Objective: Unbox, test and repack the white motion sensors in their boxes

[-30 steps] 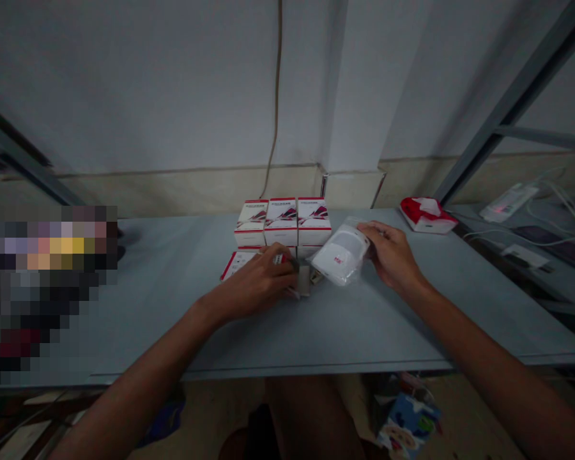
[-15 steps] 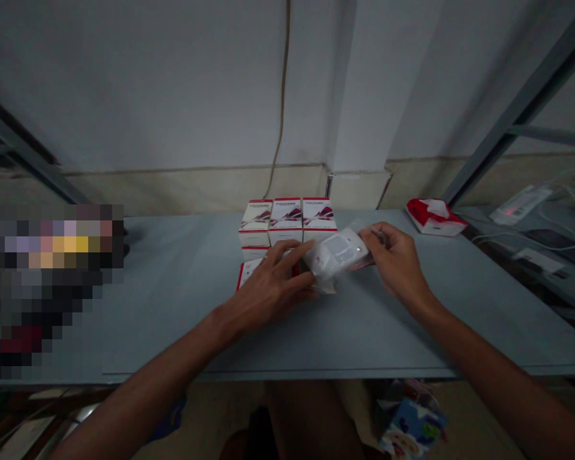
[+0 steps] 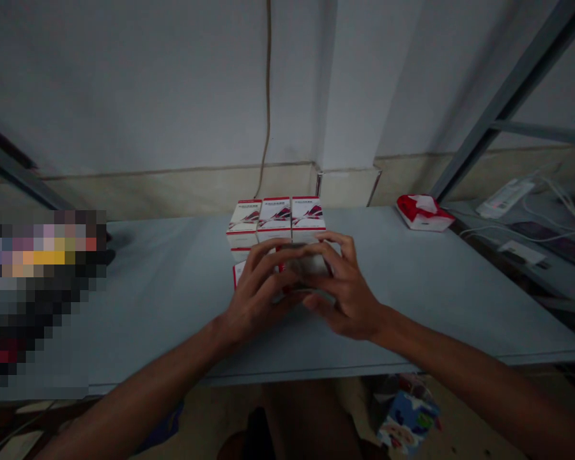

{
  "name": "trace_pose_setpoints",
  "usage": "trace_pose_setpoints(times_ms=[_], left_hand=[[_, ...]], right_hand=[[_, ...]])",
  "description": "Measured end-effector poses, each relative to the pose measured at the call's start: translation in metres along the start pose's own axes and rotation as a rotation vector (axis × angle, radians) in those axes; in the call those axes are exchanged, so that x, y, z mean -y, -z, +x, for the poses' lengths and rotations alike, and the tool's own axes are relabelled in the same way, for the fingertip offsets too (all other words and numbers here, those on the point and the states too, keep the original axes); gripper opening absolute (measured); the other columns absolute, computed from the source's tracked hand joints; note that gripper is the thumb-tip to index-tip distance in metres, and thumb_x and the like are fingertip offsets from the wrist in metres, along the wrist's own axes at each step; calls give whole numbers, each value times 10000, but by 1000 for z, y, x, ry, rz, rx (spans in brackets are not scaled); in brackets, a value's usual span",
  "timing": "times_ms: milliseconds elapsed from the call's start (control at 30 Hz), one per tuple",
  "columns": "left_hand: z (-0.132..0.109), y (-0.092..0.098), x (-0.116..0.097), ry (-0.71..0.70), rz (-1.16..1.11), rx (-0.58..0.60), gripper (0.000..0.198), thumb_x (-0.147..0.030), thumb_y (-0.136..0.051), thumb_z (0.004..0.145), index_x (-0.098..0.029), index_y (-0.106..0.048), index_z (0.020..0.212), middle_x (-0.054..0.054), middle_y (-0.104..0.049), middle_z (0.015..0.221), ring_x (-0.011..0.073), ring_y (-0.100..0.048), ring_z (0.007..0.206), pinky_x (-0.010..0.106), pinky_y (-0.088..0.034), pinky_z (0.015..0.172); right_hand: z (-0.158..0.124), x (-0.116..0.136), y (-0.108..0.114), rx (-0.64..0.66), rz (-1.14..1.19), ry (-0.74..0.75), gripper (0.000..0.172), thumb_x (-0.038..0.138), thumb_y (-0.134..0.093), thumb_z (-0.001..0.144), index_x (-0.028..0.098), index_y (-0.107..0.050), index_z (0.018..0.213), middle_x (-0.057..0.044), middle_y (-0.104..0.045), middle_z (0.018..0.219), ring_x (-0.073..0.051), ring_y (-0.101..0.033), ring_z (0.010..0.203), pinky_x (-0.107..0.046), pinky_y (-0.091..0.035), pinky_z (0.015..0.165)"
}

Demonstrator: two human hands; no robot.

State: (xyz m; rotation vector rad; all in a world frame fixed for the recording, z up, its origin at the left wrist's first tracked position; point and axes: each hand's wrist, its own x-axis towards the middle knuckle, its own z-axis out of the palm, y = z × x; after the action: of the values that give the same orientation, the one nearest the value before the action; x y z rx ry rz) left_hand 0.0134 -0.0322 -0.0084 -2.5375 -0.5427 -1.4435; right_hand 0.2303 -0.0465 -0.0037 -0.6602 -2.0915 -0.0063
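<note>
Head view, dim light: both hands meet over the middle of a grey table [image 3: 412,300] and close on one small pale object [image 3: 307,264]. It looks greyish white with a soft sheen, roughly blocky and about as wide as the fingers that cover it. Only a strip of its top face shows, and its shape and markings cannot be made out.

The left hand [image 3: 261,291] comes in from the left. Its fingers curl over the near left side of the pale object and grip it. The right hand [image 3: 345,292] comes in from the right. Its fingers arch over the top and far edge, its thumb is tucked beneath, and it too is clamped on the object. The fingertips of the two hands nearly touch over it, so it sits between the palms, just above the tabletop.

Directly behind the hands stands a row of three white and red boxes [image 3: 278,216], side by side and touching. Another box of the same kind [image 3: 238,273] lies flat just left of the left hand's knuckles and is partly hidden by them.

Well to the right, near the table's far edge, lies a red and white packet [image 3: 424,214]. A thin cable [image 3: 267,96] hangs down the wall behind the boxes. Beyond a slanted metal frame [image 3: 498,108] on the right, a white power strip [image 3: 503,197] and loose cords rest on a lower shelf. Under the table's front edge a blue printed packet [image 3: 407,425] lies on the floor.
</note>
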Motion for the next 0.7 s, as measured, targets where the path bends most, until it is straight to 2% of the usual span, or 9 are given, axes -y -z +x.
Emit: trace_pose_setpoints(times_ms=[67, 133, 200, 267, 333, 400, 467, 567, 700], left_hand=[[0, -1, 0, -1, 16, -21, 254, -321, -778, 935, -227, -631, 1120, 104, -740, 1193, 305, -597, 1335, 507, -584, 1036], [1, 1, 3, 25, 71, -54, 277, -345, -817, 903, -239, -651, 1098, 68, -754, 1068, 298, -626, 1271, 490, -591, 1001], [4, 5, 7, 47, 123, -94, 258, -349, -841, 881, -248, -661, 1035, 42, -746, 964, 293, -646, 1195, 488, -590, 965], [6, 10, 12, 63, 153, -116, 207, -315, -829, 888, -236, -643, 932, 33, -729, 897, 285, -652, 1129, 485, -584, 938], [7, 13, 17, 79, 169, -128, 198, -271, -795, 902, -219, -610, 855, 37, -714, 869, 276, -645, 1092, 473, -579, 918], [7, 16, 20, 94, 181, -131, 173, -241, -778, 902, -208, -614, 855, 41, -705, 859, 270, -634, 1076, 462, -578, 907], [6, 17, 22, 114, 183, -126, 128, -237, -771, 901, -203, -656, 944, 47, -705, 871, 277, -623, 1091, 460, -579, 904], [5, 17, 23, 119, 169, -105, 168, -233, -756, 907, -206, -677, 1052, 58, -719, 935, 290, -608, 1138, 476, -578, 926], [3, 17, 23, 122, 115, -116, 120, -224, -724, 912, -210, -673, 1020, 63, -720, 1000, 280, -623, 1130, 505, -565, 976]], right_hand=[[0, 5, -1, 38, -6, 26, 451, 583, -511, 1032, 230, -790, 1057, -148, -560, 1434, -369, -418, 1433, -617, -378, 1203], [1, 3, 4, -48, 32, -37, 442, 557, -454, 1062, 248, -753, 1166, -144, -531, 1454, -344, -435, 1443, -598, -386, 1209], [2, -8, 11, -222, 78, -164, 347, 450, -460, 1082, 265, -707, 1241, -130, -587, 1364, -292, -542, 1342, -539, -473, 1134], [2, -26, 16, -266, 101, -248, 257, 322, -515, 1069, 260, -711, 1224, -100, -662, 1187, -233, -648, 1134, -432, -568, 970], [-2, -43, 16, -38, 83, -225, 246, 244, -550, 1046, 248, -741, 1201, -88, -702, 1128, -204, -682, 1009, -374, -591, 874], [-7, -54, 12, 285, 15, -165, 273, 215, -560, 1035, 241, -766, 1211, -105, -720, 1199, -223, -692, 1058, -393, -591, 910], [-11, -59, 7, 514, -67, -149, 290, 217, -559, 1036, 228, -776, 1228, -120, -727, 1233, -254, -690, 1118, -414, -579, 947], [-14, -65, 10, 672, -143, -233, 283, 237, -554, 1041, 208, -771, 1221, -111, -749, 1164, -240, -720, 1031, -360, -559, 888], [-17, -93, 42, 761, -324, -492, 184, 310, -670, 966, 195, -767, 1073, -84, -773, 1015, -208, -723, 899, -285, -498, 768]])
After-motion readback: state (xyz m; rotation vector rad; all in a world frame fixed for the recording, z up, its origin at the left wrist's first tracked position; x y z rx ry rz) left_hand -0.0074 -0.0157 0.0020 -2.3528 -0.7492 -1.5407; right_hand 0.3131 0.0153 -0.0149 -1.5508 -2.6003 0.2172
